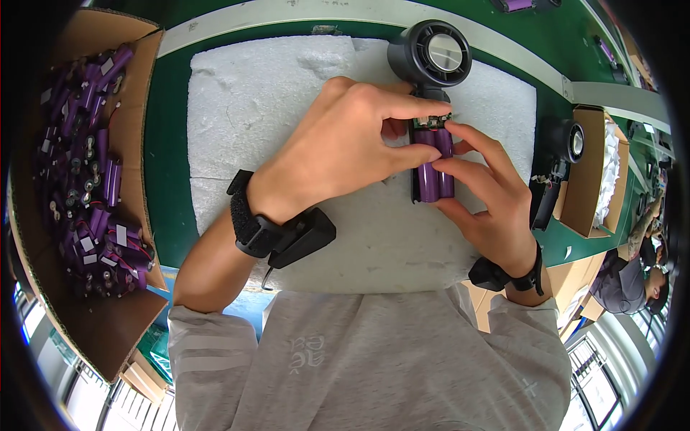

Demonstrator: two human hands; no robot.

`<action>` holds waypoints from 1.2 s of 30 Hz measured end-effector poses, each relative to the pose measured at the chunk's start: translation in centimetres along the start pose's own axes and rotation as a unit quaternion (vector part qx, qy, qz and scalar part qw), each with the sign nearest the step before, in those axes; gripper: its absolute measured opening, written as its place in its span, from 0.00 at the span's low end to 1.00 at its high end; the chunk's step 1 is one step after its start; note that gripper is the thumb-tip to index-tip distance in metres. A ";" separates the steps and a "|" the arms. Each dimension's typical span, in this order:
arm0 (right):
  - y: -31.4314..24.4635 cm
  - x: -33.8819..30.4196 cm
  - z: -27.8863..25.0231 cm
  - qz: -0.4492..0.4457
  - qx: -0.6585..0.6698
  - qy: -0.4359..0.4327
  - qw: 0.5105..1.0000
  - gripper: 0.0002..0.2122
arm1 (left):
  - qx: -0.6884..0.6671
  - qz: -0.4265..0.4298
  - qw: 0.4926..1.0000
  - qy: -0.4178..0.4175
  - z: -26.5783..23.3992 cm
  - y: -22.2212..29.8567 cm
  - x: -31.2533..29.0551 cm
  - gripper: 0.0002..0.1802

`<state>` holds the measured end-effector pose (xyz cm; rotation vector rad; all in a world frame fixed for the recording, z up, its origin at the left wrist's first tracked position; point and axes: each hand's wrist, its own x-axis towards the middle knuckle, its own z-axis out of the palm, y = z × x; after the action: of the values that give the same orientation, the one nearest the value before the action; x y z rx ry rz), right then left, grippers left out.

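A black handheld fan [402, 68] lies on the white foam board, its round head pointing away from me and its handle open. Inside the handle sit purple battery cells [429, 185], side by side, with a small circuit board [424, 122] above them. My left hand [341, 140] grips the handle from the left, index finger across the board and thumb on the cells. From the right, my right hand [496, 197] closes on the same handle, fingertips at the board's edge and on the cells. The fingers partly cover the board and its wires.
A foam board [244, 108] covers the middle of the green bench. At left stands a cardboard box [147, 165] of purple battery packs [90, 169]. To the right are another fan [571, 140] and an open carton [578, 194] with white packing. A co-worker [625, 284] is at far right.
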<state>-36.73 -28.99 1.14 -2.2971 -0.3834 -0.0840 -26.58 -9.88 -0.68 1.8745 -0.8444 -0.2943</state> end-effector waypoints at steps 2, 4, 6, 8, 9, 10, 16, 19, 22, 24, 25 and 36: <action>0.2 0.1 0.0 -0.008 0.002 -0.002 1.000 0.26 | -0.007 -0.007 1.000 -0.007 0.0 0.0 0.0 0.25; 0.2 0.4 0.0 0.021 0.020 -0.004 1.000 0.28 | -0.012 -0.011 1.000 -0.013 -0.1 0.0 0.1 0.26; 0.2 0.6 0.1 0.038 0.030 -0.004 0.999 0.28 | -0.020 -0.034 0.999 -0.027 -0.1 0.1 0.2 0.26; 0.2 0.8 0.3 0.062 0.045 -0.005 0.997 0.33 | -0.023 -0.045 0.998 -0.036 -0.1 0.1 0.3 0.27; 0.3 0.9 0.2 0.074 0.051 -0.005 0.996 0.35 | -0.033 -0.058 0.997 -0.035 0.0 0.1 0.5 0.27; 0.3 1.0 0.1 0.073 0.051 -0.002 0.996 0.35 | -0.042 -0.071 0.996 -0.034 0.0 0.2 0.6 0.27; 0.1 1.4 -0.8 0.036 0.036 -0.037 0.998 0.36 | -0.085 -0.078 0.993 -0.001 -0.1 0.6 0.6 0.25; 0.4 0.5 -0.1 0.007 0.011 -0.039 0.999 0.35 | -0.116 -0.100 0.988 -0.016 0.1 0.4 0.2 0.25; -0.1 0.4 0.0 -0.002 -0.020 -0.029 0.999 0.34 | -0.088 -0.079 0.993 -0.017 -0.2 0.2 0.0 0.24; -1.1 0.4 -0.2 -0.026 -0.106 -0.039 0.993 0.34 | -0.077 -0.070 0.994 -0.018 -0.3 0.3 -0.1 0.24; -1.4 0.5 -0.3 -0.037 -0.148 -0.044 0.987 0.34 | -0.086 -0.065 0.994 -0.023 -0.3 0.2 0.0 0.24; -0.9 3.5 -0.5 0.000 -0.242 0.019 0.970 0.31 | -0.135 -0.019 0.989 0.061 0.2 -0.7 0.1 0.30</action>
<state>-33.65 -27.87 2.72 -2.7720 -0.3719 -0.2448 -26.34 -9.91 -1.38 1.6383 -0.6517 -0.2985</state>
